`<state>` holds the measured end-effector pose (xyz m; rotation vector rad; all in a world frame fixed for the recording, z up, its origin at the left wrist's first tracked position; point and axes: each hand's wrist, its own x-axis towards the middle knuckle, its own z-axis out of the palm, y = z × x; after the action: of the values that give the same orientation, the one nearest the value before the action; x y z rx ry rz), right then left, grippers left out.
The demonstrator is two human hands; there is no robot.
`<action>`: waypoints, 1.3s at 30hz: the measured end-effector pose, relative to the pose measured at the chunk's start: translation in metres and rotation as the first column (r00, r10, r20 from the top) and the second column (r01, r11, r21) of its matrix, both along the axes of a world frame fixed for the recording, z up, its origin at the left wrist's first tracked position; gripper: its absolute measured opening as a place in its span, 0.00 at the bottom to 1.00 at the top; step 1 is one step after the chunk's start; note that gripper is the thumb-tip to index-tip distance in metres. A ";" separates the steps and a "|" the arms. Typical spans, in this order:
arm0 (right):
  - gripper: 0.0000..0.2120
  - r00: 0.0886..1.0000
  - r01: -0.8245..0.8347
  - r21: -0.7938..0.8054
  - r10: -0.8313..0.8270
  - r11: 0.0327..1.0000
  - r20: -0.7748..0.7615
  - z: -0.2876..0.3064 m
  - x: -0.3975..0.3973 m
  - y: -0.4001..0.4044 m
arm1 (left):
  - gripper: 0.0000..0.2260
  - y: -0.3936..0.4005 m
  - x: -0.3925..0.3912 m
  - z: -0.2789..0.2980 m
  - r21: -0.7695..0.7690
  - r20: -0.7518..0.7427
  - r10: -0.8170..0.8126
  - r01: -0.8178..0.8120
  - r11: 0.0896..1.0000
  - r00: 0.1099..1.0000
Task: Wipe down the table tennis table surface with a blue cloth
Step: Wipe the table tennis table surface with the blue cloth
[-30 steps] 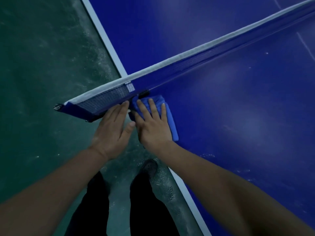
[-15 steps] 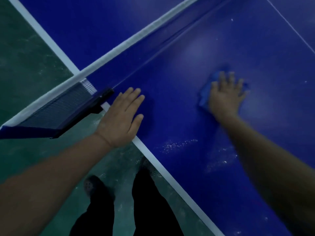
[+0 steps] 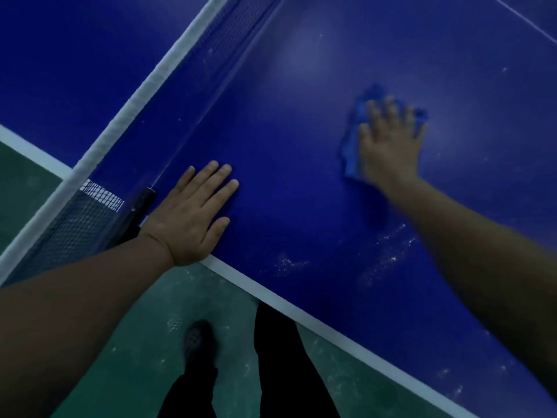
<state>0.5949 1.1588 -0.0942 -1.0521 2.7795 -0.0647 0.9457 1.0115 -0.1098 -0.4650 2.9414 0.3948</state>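
The blue table tennis table (image 3: 301,146) fills most of the view, with a white line along its near edge. My right hand (image 3: 388,143) presses flat, fingers spread, on a blue cloth (image 3: 351,146) well out on the surface, right of the net. The cloth shows at the hand's left side and past the fingertips; the rest is hidden under the palm. My left hand (image 3: 193,212) rests flat on the table near its edge, beside the net post. Pale dust streaks (image 3: 388,254) lie between the cloth and the near edge.
The net (image 3: 168,64) with its white top band runs diagonally from lower left to the top. Its black clamp (image 3: 138,209) sits just left of my left hand. A green floor (image 3: 135,342) lies below the edge, where my dark trouser legs and a shoe (image 3: 196,339) stand.
My right hand has slid the cloth away from the net post and out across the table to the right. My left hand has moved from the net end onto the table surface.
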 end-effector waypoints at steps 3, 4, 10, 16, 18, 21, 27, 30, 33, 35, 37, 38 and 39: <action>0.27 0.879 -0.477 -0.047 0.477 0.878 -0.019 -0.008 0.111 0.024 | 0.29 0.000 -0.001 0.002 -0.008 0.015 -0.008 0.009 1.000 1.000; 0.25 0.778 -0.629 -0.050 0.627 0.776 -0.038 -0.009 0.144 0.042 | 0.30 0.000 -0.001 0.002 -0.015 0.017 -0.012 0.012 1.000 1.000; 0.26 0.889 -0.452 0.009 0.452 0.892 -0.072 -0.010 0.104 0.063 | 0.31 -0.001 0.000 0.002 0.009 -0.003 -0.017 0.017 1.000 1.000; 0.30 0.962 -0.263 -0.001 0.262 0.965 -0.072 -0.007 0.155 0.018 | 0.33 -0.001 0.001 0.004 0.086 -0.072 -0.002 0.008 0.996 0.997; 0.26 0.787 -0.612 0.021 0.612 0.790 -0.080 -0.010 0.208 0.043 | 0.33 -0.002 0.002 0.003 0.121 -0.099 0.017 -0.005 0.993 0.995; 0.25 0.505 -0.861 0.085 0.862 0.501 0.046 0.000 0.225 0.089 | 0.34 -0.003 0.002 0.004 0.131 -0.103 0.023 -0.009 0.991 0.994; 0.25 0.969 -0.244 0.027 0.245 0.969 -0.027 -0.007 0.153 0.050 | 0.33 -0.003 0.003 0.001 0.118 -0.120 0.010 0.005 0.993 0.993; 0.26 0.975 0.220 -0.002 -0.220 0.975 0.017 -0.005 0.171 -0.002 | 0.32 -0.002 0.003 -0.001 0.102 -0.171 0.013 0.004 0.995 0.985; 0.27 0.974 0.224 -0.029 -0.225 0.974 -0.007 -0.011 0.230 -0.037 | 0.32 -0.002 0.004 -0.003 0.092 -0.211 0.021 -0.002 0.996 0.977; 0.27 0.999 0.050 -0.059 -0.049 0.997 0.018 -0.012 0.271 -0.022 | 0.32 -0.002 0.003 -0.004 0.086 -0.219 0.024 -0.005 0.996 0.975; 0.26 0.999 -0.001 -0.031 0.002 1.000 0.033 -0.012 0.279 0.025 | 0.31 -0.002 0.003 -0.004 0.088 -0.220 0.023 -0.003 0.996 0.975; 0.27 0.998 0.060 0.001 -0.060 0.998 0.027 -0.013 0.272 0.057 | 0.31 -0.001 0.003 -0.004 0.089 -0.218 0.025 -0.006 0.996 0.976; 0.28 0.985 0.169 0.037 -0.170 0.985 0.010 -0.012 0.262 0.092 | 0.31 -0.001 0.003 -0.004 0.091 -0.213 0.026 -0.007 0.996 0.977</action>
<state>0.8572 1.2504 -0.1059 -0.8018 2.8405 -0.0422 0.9489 1.0106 -0.1134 -0.4627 3.1099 0.6130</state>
